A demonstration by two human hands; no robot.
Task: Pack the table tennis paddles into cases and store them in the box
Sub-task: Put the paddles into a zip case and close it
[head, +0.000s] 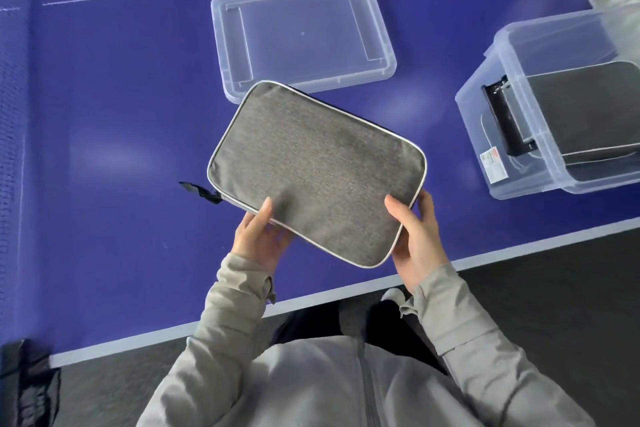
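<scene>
1. We hold the grey case (311, 170) up over the blue table (121, 114), just in front of us. It is tilted a little, and its far corner covers a bit of the clear lid (301, 31).
2. Our left hand (258, 236) holds the near left edge, with the thumb on top and the fingers under it. Our right hand (414, 239) holds the near right corner the same way, with the fingers curled round the edge. Both hands grip the case.
3. The clear box (474, 121) stands off to our right, well apart from the case. Its top is open. Another case (588, 107) sits inside it.
4. We think the step now is to carry our case to the box and lay it in.
5. To do it well, we should use both hands and hold the case flat. We should turn it so its long side lines up with the box. Then we lower it softly onto the case inside and do not drop it.
6. The black zip pull (201, 191) sticks out at the left corner. We cannot tell if the zip is shut all the way, and we cannot see a paddle inside. We should check first, or a paddle could slip out. We should also tuck the pull in, so the lid can close later.
</scene>
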